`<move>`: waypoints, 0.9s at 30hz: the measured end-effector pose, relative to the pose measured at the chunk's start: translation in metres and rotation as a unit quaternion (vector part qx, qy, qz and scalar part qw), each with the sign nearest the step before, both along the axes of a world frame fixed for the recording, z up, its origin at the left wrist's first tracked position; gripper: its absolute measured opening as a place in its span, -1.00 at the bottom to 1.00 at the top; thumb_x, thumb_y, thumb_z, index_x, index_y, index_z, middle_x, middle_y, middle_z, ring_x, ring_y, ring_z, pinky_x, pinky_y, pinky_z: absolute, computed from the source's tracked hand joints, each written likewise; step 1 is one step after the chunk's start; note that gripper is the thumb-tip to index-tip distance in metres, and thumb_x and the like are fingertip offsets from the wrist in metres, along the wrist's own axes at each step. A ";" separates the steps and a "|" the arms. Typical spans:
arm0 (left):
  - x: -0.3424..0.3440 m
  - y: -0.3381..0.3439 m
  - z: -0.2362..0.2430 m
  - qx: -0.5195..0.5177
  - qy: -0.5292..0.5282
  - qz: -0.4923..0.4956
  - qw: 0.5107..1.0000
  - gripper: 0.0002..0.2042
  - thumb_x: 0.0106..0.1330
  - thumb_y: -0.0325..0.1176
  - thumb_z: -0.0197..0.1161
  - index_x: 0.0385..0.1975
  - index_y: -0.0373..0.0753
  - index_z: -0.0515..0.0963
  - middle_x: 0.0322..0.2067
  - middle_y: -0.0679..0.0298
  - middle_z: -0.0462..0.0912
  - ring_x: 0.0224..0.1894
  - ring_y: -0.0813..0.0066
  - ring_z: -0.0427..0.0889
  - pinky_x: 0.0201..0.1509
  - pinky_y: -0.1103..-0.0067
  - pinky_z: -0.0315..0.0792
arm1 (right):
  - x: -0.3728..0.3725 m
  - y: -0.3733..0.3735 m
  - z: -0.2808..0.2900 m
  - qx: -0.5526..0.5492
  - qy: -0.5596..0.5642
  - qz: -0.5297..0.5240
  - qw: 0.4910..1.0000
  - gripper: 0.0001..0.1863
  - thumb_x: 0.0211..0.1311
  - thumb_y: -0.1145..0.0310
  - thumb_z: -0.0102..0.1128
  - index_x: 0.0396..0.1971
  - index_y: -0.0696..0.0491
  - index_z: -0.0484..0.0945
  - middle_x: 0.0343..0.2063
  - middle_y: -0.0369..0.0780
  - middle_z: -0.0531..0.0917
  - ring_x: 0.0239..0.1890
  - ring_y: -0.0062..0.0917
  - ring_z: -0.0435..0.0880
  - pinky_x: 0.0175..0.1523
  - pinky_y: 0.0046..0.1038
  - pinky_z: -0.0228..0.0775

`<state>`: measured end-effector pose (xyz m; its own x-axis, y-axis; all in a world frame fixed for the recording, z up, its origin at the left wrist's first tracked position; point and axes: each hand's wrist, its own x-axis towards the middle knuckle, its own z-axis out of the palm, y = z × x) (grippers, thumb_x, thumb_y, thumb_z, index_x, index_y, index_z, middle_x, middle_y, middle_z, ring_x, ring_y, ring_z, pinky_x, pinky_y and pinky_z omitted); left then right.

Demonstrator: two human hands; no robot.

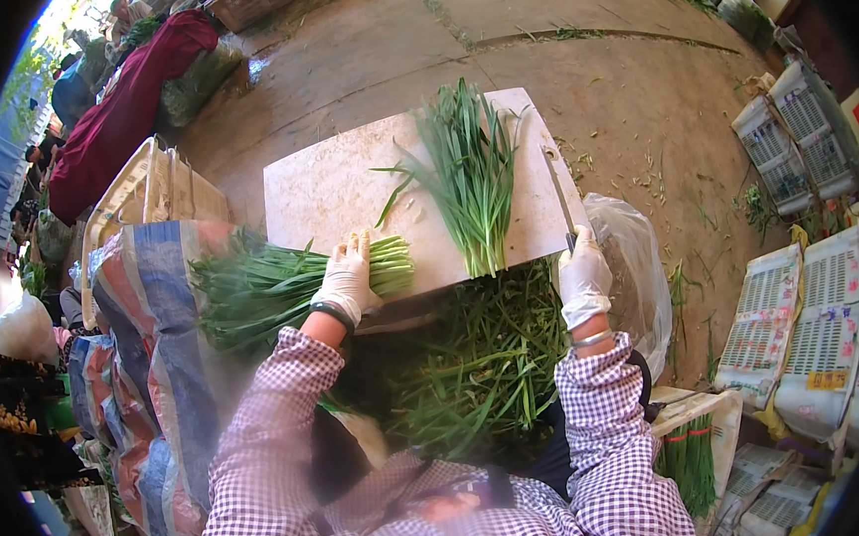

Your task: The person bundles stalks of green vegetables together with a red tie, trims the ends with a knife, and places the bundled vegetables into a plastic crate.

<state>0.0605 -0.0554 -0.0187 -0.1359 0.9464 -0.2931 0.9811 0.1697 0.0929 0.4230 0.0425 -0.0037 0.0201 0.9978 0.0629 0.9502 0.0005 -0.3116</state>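
Note:
A white cutting board (329,180) lies in front of me, its surface stained. My left hand (348,280), in a pale glove, is closed over a bunch of garlic chives (262,288) at the board's near left edge. The pale stem ends point right and the green leaves hang out to the left. A second bunch of chives (471,180) rests on the board with its stems toward me and apart from both hands. At the near right corner, my gloved right hand (584,275) grips a knife (559,191), whose narrow blade points away along the right edge.
Below the board lies a heap of loose green leaves (486,364). A clear plastic bag (638,263) hangs at the right. Striped woven sacking (165,336) and a cream crate (190,190) stand left. White crates (767,319) line the right; banded chives (687,464) sit near my right elbow.

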 end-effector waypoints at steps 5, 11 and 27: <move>0.010 0.005 0.011 -0.023 0.054 -0.012 0.998 0.30 -0.39 0.02 0.70 0.50 -0.16 0.10 0.38 0.05 0.34 0.46 -0.01 0.22 0.50 0.07 0.10 | -0.005 -0.036 0.020 0.073 0.123 0.011 0.990 -0.67 0.39 0.34 0.16 0.11 0.02 0.48 -0.19 -0.04 0.74 -0.20 -0.12 0.76 -0.17 -0.13 0.60; 0.025 0.018 -0.003 0.010 0.024 -0.035 0.999 0.19 -0.30 0.06 0.67 0.41 -0.29 0.18 0.32 -0.03 0.37 0.42 0.00 0.28 0.45 0.09 0.21 | -0.057 -0.080 -0.006 0.001 0.184 0.175 0.967 -0.74 0.41 0.26 0.09 -0.07 0.12 0.46 -0.49 0.06 0.68 -0.51 0.00 0.70 -0.42 -0.05 0.58; 0.019 0.044 -0.018 0.013 0.008 0.072 0.997 -0.44 -0.01 -0.14 0.52 -0.04 -0.29 0.53 -0.18 -0.08 0.70 -0.10 -0.02 0.73 -0.02 0.26 0.64 | -0.106 -0.133 -0.030 -0.016 0.181 0.255 0.950 -0.75 0.47 0.22 0.07 -0.06 0.09 0.50 -0.34 0.00 0.70 -0.48 -0.05 0.71 -0.42 -0.09 0.57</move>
